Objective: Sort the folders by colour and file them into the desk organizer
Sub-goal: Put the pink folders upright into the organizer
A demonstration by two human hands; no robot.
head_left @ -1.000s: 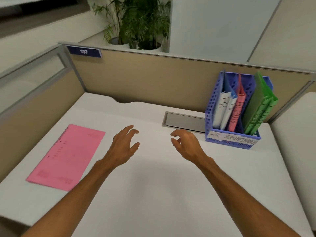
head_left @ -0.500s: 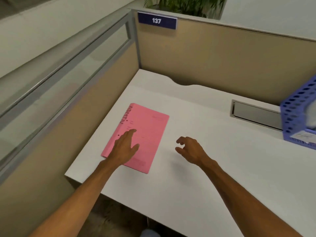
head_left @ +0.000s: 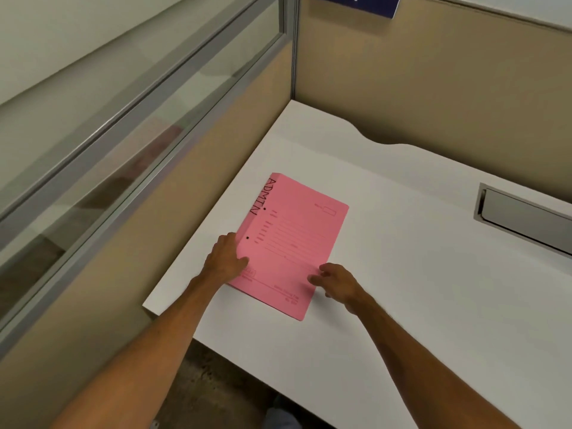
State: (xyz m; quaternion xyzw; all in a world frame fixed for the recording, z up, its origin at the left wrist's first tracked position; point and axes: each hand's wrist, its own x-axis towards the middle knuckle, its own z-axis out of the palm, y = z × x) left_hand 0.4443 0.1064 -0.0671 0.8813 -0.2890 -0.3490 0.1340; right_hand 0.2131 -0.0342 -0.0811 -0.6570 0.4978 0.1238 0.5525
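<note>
A pink folder (head_left: 289,239) marked ADMIN along its spine lies flat on the white desk (head_left: 418,289) near the desk's left edge. My left hand (head_left: 225,258) grips the folder's left edge near the spine, thumb on top and fingers at the edge. My right hand (head_left: 335,281) rests with fingertips on the folder's lower right edge, fingers curled. The folder looks flat on the desk. The desk organizer is out of view.
A beige partition with a glass upper panel (head_left: 130,125) runs along the left, and a beige back partition (head_left: 433,78) carries a blue number plate (head_left: 356,3). A grey cable hatch (head_left: 523,218) is set in the desk at right. Floor shows below the desk's near edge.
The view has swung left and down, so the blue organizer has left the frame. My left hand slid to the folder's left edge and my right hand reached onto its right edge.
</note>
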